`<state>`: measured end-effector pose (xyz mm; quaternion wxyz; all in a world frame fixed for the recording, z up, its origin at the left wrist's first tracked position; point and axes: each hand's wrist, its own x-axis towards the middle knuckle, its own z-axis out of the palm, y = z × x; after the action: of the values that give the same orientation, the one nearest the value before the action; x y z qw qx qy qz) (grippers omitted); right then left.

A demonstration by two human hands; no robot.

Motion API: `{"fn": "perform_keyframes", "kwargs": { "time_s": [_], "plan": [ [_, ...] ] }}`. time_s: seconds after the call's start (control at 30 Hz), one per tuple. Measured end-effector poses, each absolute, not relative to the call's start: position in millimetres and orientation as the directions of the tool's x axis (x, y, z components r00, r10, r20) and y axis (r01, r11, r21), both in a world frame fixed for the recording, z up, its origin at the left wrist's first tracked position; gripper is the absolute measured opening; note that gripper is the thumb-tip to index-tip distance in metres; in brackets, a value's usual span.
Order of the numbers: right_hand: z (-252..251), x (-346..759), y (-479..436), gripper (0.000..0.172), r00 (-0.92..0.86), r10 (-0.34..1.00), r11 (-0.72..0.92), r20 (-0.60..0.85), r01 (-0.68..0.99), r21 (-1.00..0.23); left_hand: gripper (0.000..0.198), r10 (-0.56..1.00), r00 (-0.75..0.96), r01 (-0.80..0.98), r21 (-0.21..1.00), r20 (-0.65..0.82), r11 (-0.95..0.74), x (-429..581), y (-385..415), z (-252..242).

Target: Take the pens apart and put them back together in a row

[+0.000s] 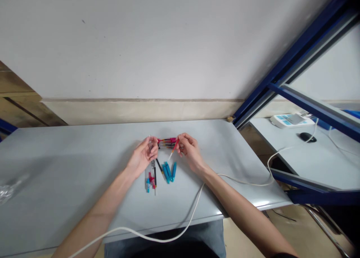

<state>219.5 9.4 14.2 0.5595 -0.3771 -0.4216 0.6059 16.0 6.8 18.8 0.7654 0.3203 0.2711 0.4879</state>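
Observation:
My right hand (191, 151) pinches a red pen refill (174, 147), its pale end slanting down to the left. Opposite it, my left hand (143, 156) has its fingers curled round a clear pen barrel (150, 138), mostly hidden by the fingers. Behind and between both hands lies a row of pens and refills (166, 143) with pink, black and yellow parts. Closer to me are several blue pen grips or barrels (168, 171). Left of them, loose pen parts lie together: a black refill (155, 176), a red cap (152, 179) and a blue cap (147, 185).
A white cable (197, 203) crosses the grey table (84, 156) near its front edge. Crumpled clear plastic (6, 192) lies at far left. Beyond the blue frame (298, 96) at right, a second table holds a black mouse (307, 137) and a white device (292, 120).

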Motion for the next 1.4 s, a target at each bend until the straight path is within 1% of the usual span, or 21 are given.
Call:
{"fn": "perform_keyframes", "kwargs": {
  "time_s": [0.1, 0.17, 0.27, 0.4, 0.53, 0.6, 0.77, 0.83, 0.97, 1.1, 1.2, 1.3, 1.4],
  "plan": [
    [14.0, 221.7, 11.9, 0.028, -0.088, 0.993, 0.033, 0.073, -0.389, -0.921, 0.036, 0.929, 0.354, -0.355, 0.904, -0.106, 0.238, 16.6, 3.1, 15.6],
    [13.9, 223.2, 13.6, 0.028, -0.062, 0.992, 0.074, 0.107, -0.392, -0.917, 0.046, 0.935, 0.341, -0.232, 0.956, -0.095, 0.181, 16.7, 1.7, 13.9],
    [14.8, 224.6, 14.8, 0.027, -0.021, 0.987, 0.138, 0.158, -0.389, -0.911, 0.055, 0.948, 0.314, -0.124, 0.988, -0.044, 0.087, 17.5, 1.8, 12.4],
    [16.9, 224.8, 14.6, 0.026, 0.002, 0.980, 0.185, 0.200, -0.380, -0.906, 0.058, 0.951, 0.308, -0.031, 0.999, -0.012, 0.022, 19.0, 2.9, 11.8],
    [19.8, 225.0, 13.5, 0.029, -0.031, 0.974, 0.201, 0.224, -0.330, -0.922, 0.057, 0.936, 0.349, 0.004, 0.999, -0.051, 0.053, 19.2, 1.9, 10.5],
    [22.6, 224.8, 11.3, 0.030, -0.065, 0.968, 0.215, 0.242, -0.281, -0.935, 0.057, 0.937, 0.346, 0.004, 0.999, -0.046, 0.047, 19.1, 1.4, 9.6],
    [29.2, 219.2, -0.1, 0.030, -0.181, 0.945, 0.268, 0.272, -0.051, -0.962, 0.054, 0.921, 0.388, 0.019, 1.000, 0.014, -0.023, 18.8, 1.9, 8.0],
    [29.8, 216.0, -4.3, 0.029, -0.222, 0.939, 0.270, 0.262, 0.007, -0.963, 0.054, 0.911, 0.411, 0.011, 1.000, 0.022, -0.029, 17.7, 2.6, 7.5],
    [29.0, 213.7, -6.2, 0.026, -0.212, 0.944, 0.271, 0.252, 0.064, -0.961, 0.052, 0.899, 0.436, 0.044, 0.997, 0.036, -0.061, 12.7, 4.6, 5.8],
    [29.5, 215.5, -4.3, 0.029, -0.207, 0.946, 0.270, 0.249, 0.079, -0.960, 0.049, 0.881, 0.473, 0.069, 0.995, 0.027, -0.068, 9.7, 3.8, 8.8],
    [30.0, 215.1, -5.1, 0.032, -0.224, 0.940, 0.287, 0.257, 0.111, -0.951, 0.040, 0.880, 0.471, 0.082, 0.990, 0.060, -0.111, 11.0, 0.9, 16.8],
    [29.0, 211.9, -7.6, 0.037, -0.265, 0.920, 0.338, 0.288, 0.168, -0.926, 0.027, 0.897, 0.429, 0.122, 0.977, 0.109, -0.177, 13.1, -1.8, 23.6],
    [26.7, 207.6, -9.6, 0.042, -0.268, 0.914, 0.363, 0.306, 0.196, -0.911, 0.022, 0.908, 0.395, 0.156, 0.964, 0.139, -0.215, 14.7, -3.6, 23.8]
  ]
}}
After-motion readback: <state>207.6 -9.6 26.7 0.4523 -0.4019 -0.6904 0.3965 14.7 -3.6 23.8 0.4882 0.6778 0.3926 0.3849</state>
